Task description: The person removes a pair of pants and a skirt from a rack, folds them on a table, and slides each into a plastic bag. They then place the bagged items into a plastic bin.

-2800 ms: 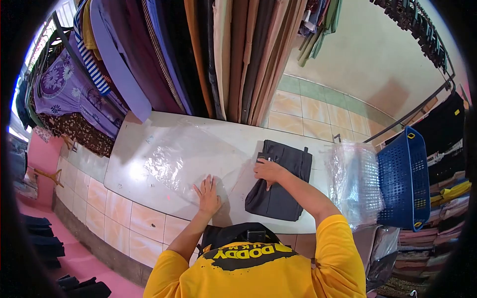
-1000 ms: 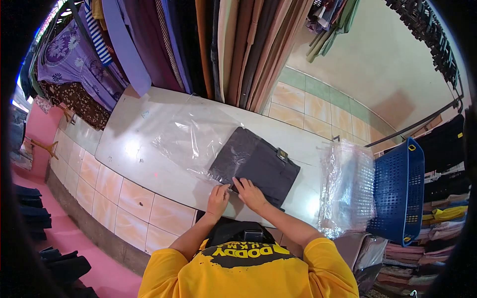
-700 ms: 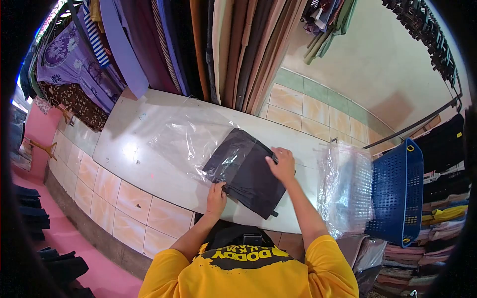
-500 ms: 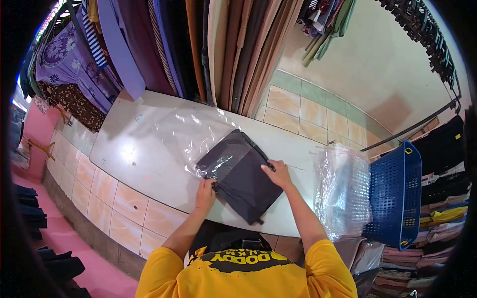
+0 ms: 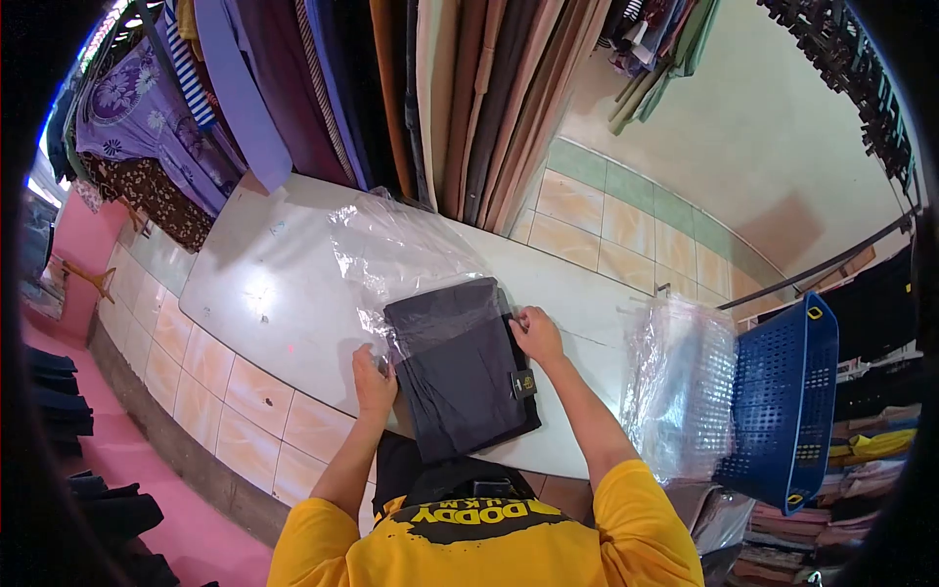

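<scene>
A folded dark garment (image 5: 460, 401) lies on the white table, its upper part inside a clear plastic bag (image 5: 411, 240). The bag's loose end spreads out beyond the garment. A small black tag with gold print (image 5: 523, 383) shows at the garment's right edge. My left hand (image 5: 375, 386) is at the left side of the bag's mouth, fingers closed on the plastic edge. On the opposite side, my right hand (image 5: 539, 338) pinches the bag's edge beside the dark cloth. The fingertips of both hands are partly hidden.
A stack of clear plastic bags (image 5: 680, 386) lies at the right end of the white table (image 5: 293, 293), against a blue plastic basket (image 5: 782, 401). Hanging fabrics (image 5: 479, 117) line the far side. Folded clothes (image 5: 871, 460) are piled at the right.
The garment and bag have turned more upright toward me, and the tag has come into sight. My left hand has moved left; my right hand has shifted slightly left.
</scene>
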Motion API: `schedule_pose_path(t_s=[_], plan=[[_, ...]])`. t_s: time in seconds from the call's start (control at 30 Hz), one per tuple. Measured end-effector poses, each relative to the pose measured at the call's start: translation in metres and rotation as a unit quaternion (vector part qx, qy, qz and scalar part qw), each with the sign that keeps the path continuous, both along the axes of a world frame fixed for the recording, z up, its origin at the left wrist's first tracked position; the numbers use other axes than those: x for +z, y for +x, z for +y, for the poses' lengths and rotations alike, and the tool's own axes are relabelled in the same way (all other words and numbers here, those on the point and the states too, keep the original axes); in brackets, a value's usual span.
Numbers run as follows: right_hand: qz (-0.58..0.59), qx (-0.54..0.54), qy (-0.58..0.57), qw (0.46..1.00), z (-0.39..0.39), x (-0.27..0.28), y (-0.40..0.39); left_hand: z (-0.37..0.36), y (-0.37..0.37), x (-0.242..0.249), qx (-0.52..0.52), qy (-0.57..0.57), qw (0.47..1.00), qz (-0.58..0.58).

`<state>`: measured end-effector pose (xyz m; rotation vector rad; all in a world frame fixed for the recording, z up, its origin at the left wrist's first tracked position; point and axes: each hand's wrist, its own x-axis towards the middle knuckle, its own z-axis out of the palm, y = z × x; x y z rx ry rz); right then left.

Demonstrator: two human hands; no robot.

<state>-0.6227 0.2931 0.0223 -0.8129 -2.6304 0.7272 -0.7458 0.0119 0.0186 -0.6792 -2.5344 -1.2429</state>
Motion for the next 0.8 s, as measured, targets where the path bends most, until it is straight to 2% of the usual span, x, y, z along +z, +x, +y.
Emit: schedule_pose_path(t_s=[0.03,0.1,0.23,0.27,0.33,0.4,0.47,0.6,0.73,0.8], plan=[[-0.033,0.011,0.025,0.999,0.001,0.001,-0.009,-0.002,-0.001,-0.001,0.003,0.0,1.0,0.002],[-0.048,0.012,0.039,0.998,0.004,0.001,-0.021,-0.006,-0.004,-0.006,-0.036,-0.155,0.984,-0.085],[-0.055,0.051,0.058,0.996,0.015,-0.01,-0.02,-0.008,-0.005,-0.011,-0.02,-0.18,0.981,-0.073],[-0.056,0.055,0.056,0.995,0.016,-0.011,-0.012,-0.009,-0.006,-0.01,-0.042,-0.182,0.98,-0.07],[-0.018,0.132,0.083,0.988,0.017,-0.016,0.008,-0.012,-0.006,-0.009,-0.062,-0.184,0.979,-0.066],[-0.05,0.154,0.075,0.984,0.01,-0.014,0.037,-0.017,0.0,-0.009,-0.093,-0.204,0.974,-0.031],[-0.031,0.182,0.065,0.981,0.003,-0.014,0.067,-0.023,0.009,-0.005,-0.121,-0.217,0.968,-0.028],[-0.054,0.176,0.044,0.982,-0.02,0.003,0.124,-0.041,0.032,0.01,-0.205,-0.248,0.946,-0.04],[-0.034,0.124,-0.017,0.991,-0.047,0.007,0.156,-0.051,0.052,0.012,-0.235,-0.253,0.934,-0.092],[-0.005,0.079,-0.04,0.996,-0.057,0.002,0.157,-0.048,0.057,0.011,-0.21,-0.219,0.94,-0.156]])
